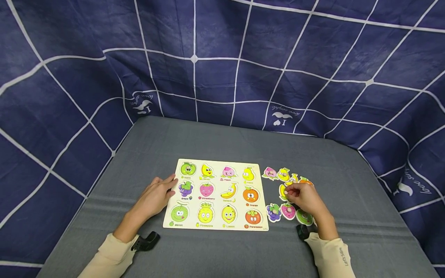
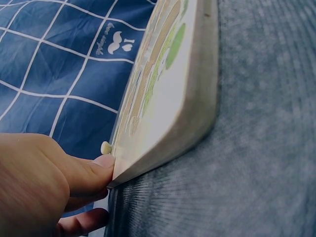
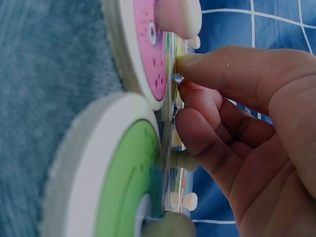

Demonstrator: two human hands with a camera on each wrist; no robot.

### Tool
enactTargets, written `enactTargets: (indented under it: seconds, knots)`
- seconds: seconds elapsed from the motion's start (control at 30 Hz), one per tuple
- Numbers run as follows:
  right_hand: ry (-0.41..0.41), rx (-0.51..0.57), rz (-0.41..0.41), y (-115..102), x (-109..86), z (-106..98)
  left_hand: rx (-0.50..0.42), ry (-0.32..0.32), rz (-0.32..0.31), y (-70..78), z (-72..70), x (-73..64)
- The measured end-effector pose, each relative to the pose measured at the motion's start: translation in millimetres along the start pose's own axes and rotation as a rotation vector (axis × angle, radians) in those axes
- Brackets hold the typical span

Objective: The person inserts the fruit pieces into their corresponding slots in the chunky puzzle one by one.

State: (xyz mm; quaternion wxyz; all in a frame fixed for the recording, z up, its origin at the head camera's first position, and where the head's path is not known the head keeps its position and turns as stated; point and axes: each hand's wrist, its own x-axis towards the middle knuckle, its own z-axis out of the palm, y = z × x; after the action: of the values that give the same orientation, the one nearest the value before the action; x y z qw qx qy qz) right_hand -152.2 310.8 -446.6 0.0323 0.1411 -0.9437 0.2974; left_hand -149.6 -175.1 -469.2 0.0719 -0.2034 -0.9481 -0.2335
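Note:
A pale wooden fruit puzzle board (image 1: 217,198) lies flat, with rows of printed fruits. My left hand (image 1: 157,196) rests at its left edge, fingers extended; the left wrist view shows the thumb (image 2: 94,173) against the board's side near a corner. The apple piece (image 1: 188,168) sits in the top left spot, and its small knob (image 2: 106,147) shows past the thumb. Right of the board, my right hand (image 1: 306,197) pinches a yellow fruit piece (image 1: 282,192) among the loose pieces. In the right wrist view the curled fingers partly hide that piece.
Around the right hand lie loose knobbed pieces: peach (image 1: 269,173), pear (image 1: 283,174), banana (image 1: 294,178), orange (image 1: 306,180), grape (image 1: 274,212), strawberry (image 1: 288,211) and a green round one (image 1: 304,217). Grey cloth (image 1: 222,255) covers the table; a blue gridded curtain (image 1: 215,81) hangs behind.

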Motion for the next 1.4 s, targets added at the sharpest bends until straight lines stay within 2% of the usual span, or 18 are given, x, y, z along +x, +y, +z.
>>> enactTargets:
  seconds: [0.47, 1.0, 1.4]
  knots:
    - [-0.033, 0.005, 0.022, 1.1, 1.1, -0.5, 0.012, -0.004, -0.001, 0.5, -0.8, 0.0]
    - [-0.011, -0.033, -0.005, -5.4, 1.4, -4.3, 0.019, 0.002, 0.009, 0.8, -1.2, -0.1]
    - [0.012, -0.031, -0.015, -0.9, 5.0, 0.2, 0.011, 0.014, 0.007, -0.4, 0.4, 0.1]
